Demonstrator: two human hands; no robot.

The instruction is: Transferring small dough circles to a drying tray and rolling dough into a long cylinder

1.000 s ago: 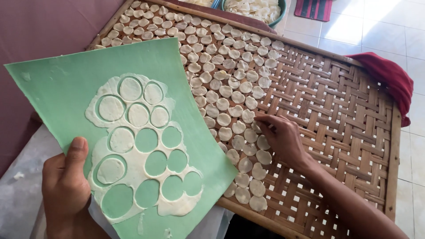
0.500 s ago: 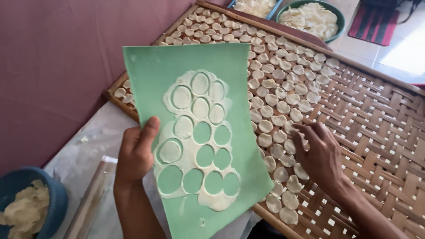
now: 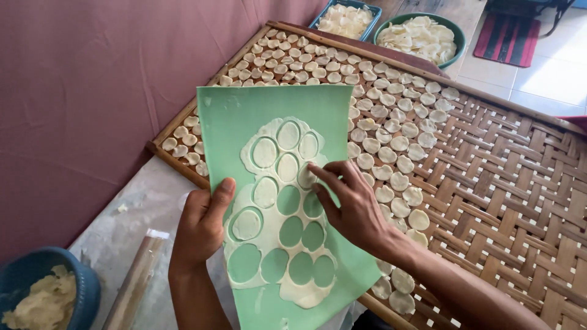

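Observation:
My left hand (image 3: 203, 223) grips the left edge of a green plastic sheet (image 3: 232, 116), holding it tilted above the tray's near corner. A thin layer of pale dough (image 3: 269, 226) lies on the sheet, cut into rounds; several rounds remain in the upper part and several holes show green lower down. My right hand (image 3: 348, 205) rests on the sheet with its fingertips on a dough round (image 3: 306, 177) near the middle. Many small dough discs (image 3: 391, 146) lie in rows on the woven bamboo tray (image 3: 520, 183).
A blue bowl of dough (image 3: 36, 293) sits at the lower left beside a wooden rolling pin (image 3: 137, 281) on a plastic-covered surface. Two basins of pale chips (image 3: 422, 33) stand beyond the tray. A maroon wall runs along the left.
My right hand has left the tray and come onto the sheet, fingertips on a dough round. The view has shifted left, bringing the blue bowl more into sight.

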